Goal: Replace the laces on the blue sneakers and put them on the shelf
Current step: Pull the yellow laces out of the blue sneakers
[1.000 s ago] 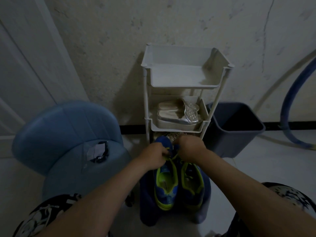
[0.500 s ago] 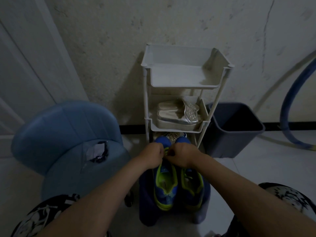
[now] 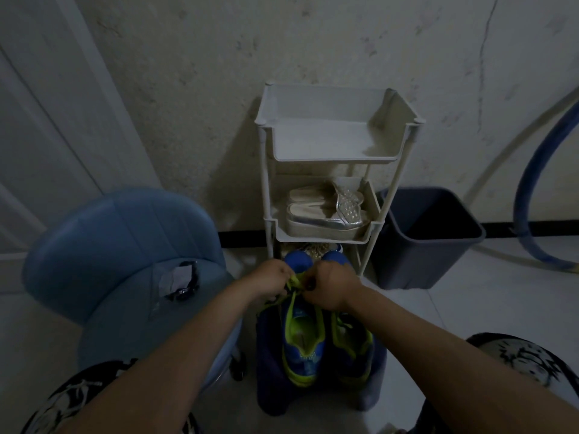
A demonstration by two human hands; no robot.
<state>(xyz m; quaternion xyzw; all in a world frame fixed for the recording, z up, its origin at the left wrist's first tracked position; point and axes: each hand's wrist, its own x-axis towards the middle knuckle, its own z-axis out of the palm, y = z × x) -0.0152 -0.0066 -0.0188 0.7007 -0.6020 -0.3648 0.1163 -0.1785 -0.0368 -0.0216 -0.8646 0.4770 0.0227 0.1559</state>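
Two blue sneakers with lime-green trim stand side by side, toes pointing away from me, on a dark blue stool [image 3: 269, 399]: the left sneaker [image 3: 302, 346] and the right sneaker [image 3: 352, 349]. Both my hands meet over the front of the left sneaker. My left hand [image 3: 272, 278] and my right hand [image 3: 330, 285] each pinch the lime-green lace [image 3: 294, 281] between them. The lace ends are hidden inside my fingers. Behind the sneakers stands a white three-tier shelf [image 3: 404, 120], its top tier bare.
Silver sandals [image 3: 326, 211] lie on the shelf's middle tier. A blue chair [image 3: 119, 245] with a small packet [image 3: 178, 280] on its seat is at my left. A dark bin [image 3: 429, 239] stands right of the shelf, a blue hose [image 3: 529, 195] beyond it.
My hands have shifted slightly toward me and lower on the left sneaker, so both blue toes now show. They still grip the lace.
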